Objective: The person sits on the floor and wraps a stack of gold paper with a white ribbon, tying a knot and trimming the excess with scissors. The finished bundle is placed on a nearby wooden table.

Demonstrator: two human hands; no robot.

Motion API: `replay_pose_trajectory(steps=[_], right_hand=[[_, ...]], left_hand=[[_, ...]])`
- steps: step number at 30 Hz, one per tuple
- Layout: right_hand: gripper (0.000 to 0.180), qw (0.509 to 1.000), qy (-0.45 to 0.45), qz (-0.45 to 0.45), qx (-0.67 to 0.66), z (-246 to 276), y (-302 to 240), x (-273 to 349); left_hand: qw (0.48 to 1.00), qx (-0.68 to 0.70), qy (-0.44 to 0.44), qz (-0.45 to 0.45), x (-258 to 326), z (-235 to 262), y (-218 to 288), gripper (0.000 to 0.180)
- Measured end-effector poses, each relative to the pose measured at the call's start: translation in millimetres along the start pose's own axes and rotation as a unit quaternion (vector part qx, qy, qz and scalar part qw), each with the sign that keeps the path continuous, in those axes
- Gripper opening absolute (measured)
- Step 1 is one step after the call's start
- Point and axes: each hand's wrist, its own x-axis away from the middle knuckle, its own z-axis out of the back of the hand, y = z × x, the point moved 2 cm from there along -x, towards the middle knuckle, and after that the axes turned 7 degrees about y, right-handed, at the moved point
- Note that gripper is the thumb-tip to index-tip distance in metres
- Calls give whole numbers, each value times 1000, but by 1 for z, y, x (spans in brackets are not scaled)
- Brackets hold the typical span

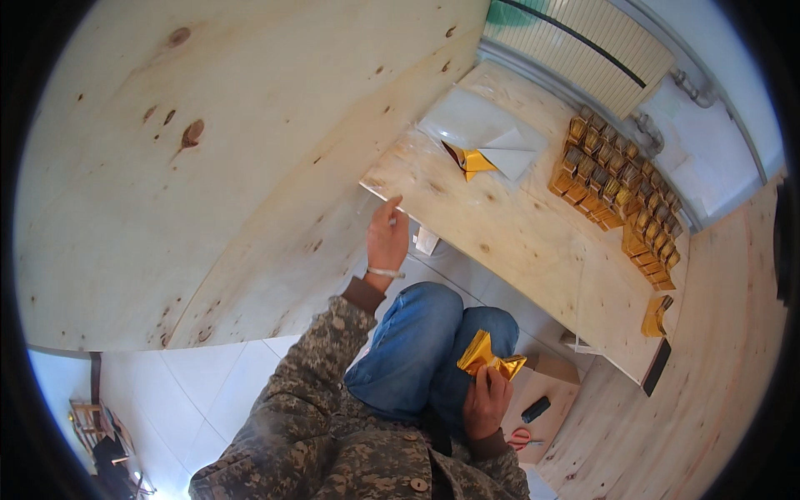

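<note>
My right hand [487, 404] is closed on a folded gold foil paper piece [483, 354], held over my right knee. The piece is shiny, with pointed corners and stacked edges. My left hand [387, 242] is raised by the near edge of the wooden table [508, 242]; nothing shows in it, and its fingers are loosely bent, partly hidden. Beyond it on the table lies another gold foil piece [477, 164], partly opened, next to white paper sheets [510, 154] and a clear plastic sheet [454, 117].
Rows of folded gold pieces [612, 179] stand along the table's far right, with one separate gold piece [657, 317] nearer the corner. A tall wooden panel [192, 167] rises at left. Beside my right hand, a cardboard box [554, 387] bears red-handled scissors [522, 439] and a black object [536, 408].
</note>
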Motion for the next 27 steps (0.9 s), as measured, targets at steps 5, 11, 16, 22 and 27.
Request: replay_pose_trajectory(steps=[5,11,16,22,27], right_hand=[[35,1000,-5,0,3,1,0,-1],[36,1000,-4,-5,-12,0,1,0],[37,1000,4,6,-7,0,1,2],[36,1000,10,5,-8,1,0,3],[36,1000,17,8,-9,0,1,3]], left_hand=[[998,-31,-37,-29,-47,-38,-11,33],[975,-184,-108,-68,-71,-96,-15,38],[952,-258,-167,-7,-76,-108,-31,38],[997,61,-31,46,-93,-73,-47,23],[939,240,6,246,-94,-35,-38,18]])
